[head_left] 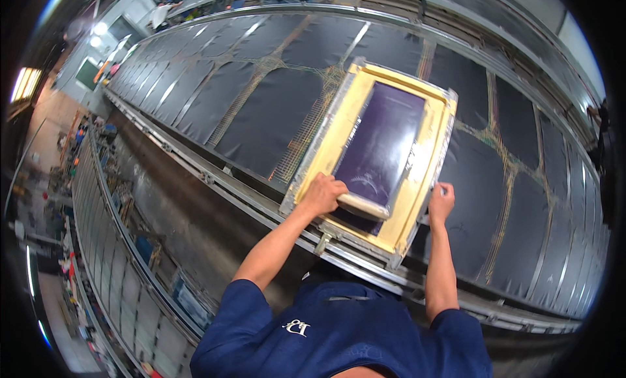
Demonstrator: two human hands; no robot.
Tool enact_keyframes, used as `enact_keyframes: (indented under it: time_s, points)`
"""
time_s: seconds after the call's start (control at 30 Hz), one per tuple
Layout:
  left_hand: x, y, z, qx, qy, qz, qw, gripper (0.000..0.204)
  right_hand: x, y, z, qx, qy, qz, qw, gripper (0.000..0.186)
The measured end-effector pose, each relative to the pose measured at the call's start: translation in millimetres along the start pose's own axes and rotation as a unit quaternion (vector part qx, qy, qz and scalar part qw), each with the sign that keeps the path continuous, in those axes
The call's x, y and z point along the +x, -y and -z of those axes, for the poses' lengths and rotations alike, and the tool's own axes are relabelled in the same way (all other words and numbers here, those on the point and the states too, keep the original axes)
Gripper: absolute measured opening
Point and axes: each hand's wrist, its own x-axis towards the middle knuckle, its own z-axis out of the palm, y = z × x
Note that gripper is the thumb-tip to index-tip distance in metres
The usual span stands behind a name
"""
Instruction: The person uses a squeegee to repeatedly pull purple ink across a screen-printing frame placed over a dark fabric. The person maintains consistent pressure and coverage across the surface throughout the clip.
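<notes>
A screen-printing frame (pixel 306 176) with a yellow border and metal edges lies tilted across the long table in front of me. Dark purple mesh (pixel 386 127) shows in its middle, shiny and smeared near the closer end. My left hand (pixel 324 194) is closed on one end of a pale squeegee (pixel 365 206), which lies across the near part of the mesh. Beside the frame's right edge, my right hand (pixel 441 203) is curled with its fingers closed. Whatever it may be gripping there is hidden.
Dark sheets (pixel 248 104) cover the long table in rows, with patterned coloured strips between them. A metal rail (pixel 355 257) runs along the near edge, with a clamp (pixel 322 242) by the frame. Another long table (pixel 124 260) stands to the left. People are partly visible at the far side.
</notes>
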Motion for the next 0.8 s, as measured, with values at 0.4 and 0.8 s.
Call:
enact_keyframes:
  time_s: [0.4, 0.8]
  points:
    - [-86, 53, 34, -0.012, 0.035, -0.073, 0.997, 0.040, -29, 54, -55, -0.088, 0.004, -0.085, 0.992, 0.026]
    - [111, 129, -6, -0.023, 0.034, -0.105, 0.994, 0.028, -8, 57, -38, -0.223, 0.129, -0.058, 0.964, 0.020]
